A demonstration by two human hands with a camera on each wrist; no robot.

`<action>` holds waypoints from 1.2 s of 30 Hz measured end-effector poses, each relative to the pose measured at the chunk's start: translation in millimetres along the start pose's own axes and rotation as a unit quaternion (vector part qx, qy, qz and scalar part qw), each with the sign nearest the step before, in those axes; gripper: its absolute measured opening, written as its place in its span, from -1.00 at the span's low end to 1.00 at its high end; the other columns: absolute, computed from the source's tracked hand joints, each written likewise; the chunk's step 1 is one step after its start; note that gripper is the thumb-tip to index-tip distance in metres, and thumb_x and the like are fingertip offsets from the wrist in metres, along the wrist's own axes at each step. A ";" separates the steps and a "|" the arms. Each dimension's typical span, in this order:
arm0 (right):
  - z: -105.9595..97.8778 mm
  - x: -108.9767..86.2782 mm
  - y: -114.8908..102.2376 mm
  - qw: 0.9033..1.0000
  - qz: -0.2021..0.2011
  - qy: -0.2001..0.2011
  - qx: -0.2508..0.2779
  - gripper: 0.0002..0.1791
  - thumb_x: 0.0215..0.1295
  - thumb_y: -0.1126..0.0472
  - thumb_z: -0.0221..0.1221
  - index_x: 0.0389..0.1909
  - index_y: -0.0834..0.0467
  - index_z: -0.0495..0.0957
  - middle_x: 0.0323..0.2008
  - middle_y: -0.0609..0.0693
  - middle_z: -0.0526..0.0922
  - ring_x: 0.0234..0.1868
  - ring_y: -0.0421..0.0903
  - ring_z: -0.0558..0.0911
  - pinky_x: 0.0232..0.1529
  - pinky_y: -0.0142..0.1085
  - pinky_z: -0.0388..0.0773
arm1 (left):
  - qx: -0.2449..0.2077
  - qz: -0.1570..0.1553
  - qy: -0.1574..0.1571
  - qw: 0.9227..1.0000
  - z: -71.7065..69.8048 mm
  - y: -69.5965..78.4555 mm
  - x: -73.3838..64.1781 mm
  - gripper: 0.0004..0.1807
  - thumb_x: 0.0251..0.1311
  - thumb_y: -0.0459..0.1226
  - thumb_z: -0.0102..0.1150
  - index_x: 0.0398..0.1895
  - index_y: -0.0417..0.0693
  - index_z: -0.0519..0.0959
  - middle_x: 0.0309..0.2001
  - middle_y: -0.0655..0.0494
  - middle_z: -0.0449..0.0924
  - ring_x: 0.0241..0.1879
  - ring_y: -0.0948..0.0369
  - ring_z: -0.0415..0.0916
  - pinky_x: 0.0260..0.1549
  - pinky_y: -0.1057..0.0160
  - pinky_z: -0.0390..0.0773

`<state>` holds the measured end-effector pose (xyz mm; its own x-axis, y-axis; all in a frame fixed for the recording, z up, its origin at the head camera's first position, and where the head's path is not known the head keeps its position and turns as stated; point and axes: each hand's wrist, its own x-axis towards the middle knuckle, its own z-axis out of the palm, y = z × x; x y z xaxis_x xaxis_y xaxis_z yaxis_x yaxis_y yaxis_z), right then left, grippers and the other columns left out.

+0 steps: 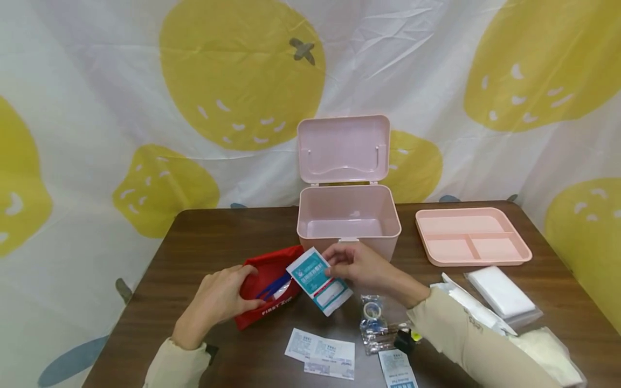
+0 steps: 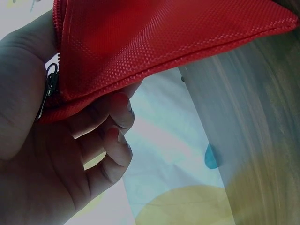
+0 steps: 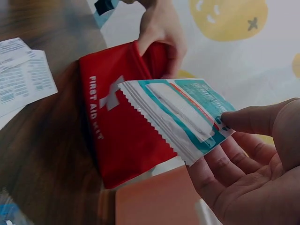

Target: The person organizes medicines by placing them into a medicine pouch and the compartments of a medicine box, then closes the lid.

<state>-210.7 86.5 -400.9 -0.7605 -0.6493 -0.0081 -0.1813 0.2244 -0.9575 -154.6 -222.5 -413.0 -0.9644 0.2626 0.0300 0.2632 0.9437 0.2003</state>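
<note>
My left hand (image 1: 213,299) grips the red first aid pouch (image 1: 249,319) by its mouth, thumb on one side and fingers on the other. The mouth is spread, and blue-handled scissors or tweezers (image 1: 274,285) show inside beside a clear wrapper. In the left wrist view, the zipper pull (image 2: 50,84) hangs by the palm. My right hand (image 1: 361,269) pinches a teal and white sealed packet (image 1: 310,277) between thumb and fingers, close to the pouch's opening. Seen from the right wrist, the packet (image 3: 180,115) overlaps the pouch's front (image 3: 131,150), with its white cross and lettering.
Behind stands a pink box (image 1: 349,210) with its lid raised. A divided pink tray (image 1: 461,236) lies at the back right, near white packages (image 1: 502,291). In front are paper packets (image 1: 322,347), a tape roll (image 1: 372,311) in clear wrap and an alcohol pad sachet (image 1: 398,369).
</note>
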 end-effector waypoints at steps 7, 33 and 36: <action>3.1 8.5 -14.5 0.999 -0.019 0.021 -0.018 -0.75 0.31 0.28 0.26 -0.02 0.22 0.62 -0.23 0.07 0.72 -0.26 -0.08 0.67 -0.17 -0.28 0.63 | 0.005 -0.003 -0.003 1.000 -1.0 -0.8 0.3 -0.33 -0.14 0.09 0.54 0.03 0.00 0.58 -0.12 0.09 0.69 -0.23 0.17 0.60 -0.35 0.13 0.64; 46.1 40.7 -47.8 0.980 -0.155 0.021 -0.123 -0.74 0.35 0.38 0.17 0.00 0.12 0.65 -0.10 -0.02 0.72 -0.12 -0.15 0.64 0.00 -0.21 0.63 | -0.028 0.017 0.016 0.999 0.6 -1.7 -2.6 -0.29 -0.14 0.08 0.56 0.09 -0.02 0.58 -0.08 0.07 0.71 -0.15 0.09 0.67 -0.18 0.02 0.67; 49.7 43.9 -45.3 0.975 -0.170 0.021 -0.143 -0.73 0.34 0.39 0.18 0.01 0.13 0.64 -0.08 -0.03 0.72 -0.10 -0.15 0.64 0.02 -0.22 0.62 | -0.035 0.018 0.016 0.999 0.1 -2.2 -3.6 -0.28 -0.14 0.07 0.56 0.11 -0.03 0.58 -0.07 0.07 0.70 -0.14 0.08 0.67 -0.18 0.02 0.67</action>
<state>-204.9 11.8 -372.2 -0.6498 -0.6925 0.3134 -0.5894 0.1987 -0.7830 -151.7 -225.5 -413.6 -0.9551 0.2881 0.0695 0.2961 0.9173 0.2663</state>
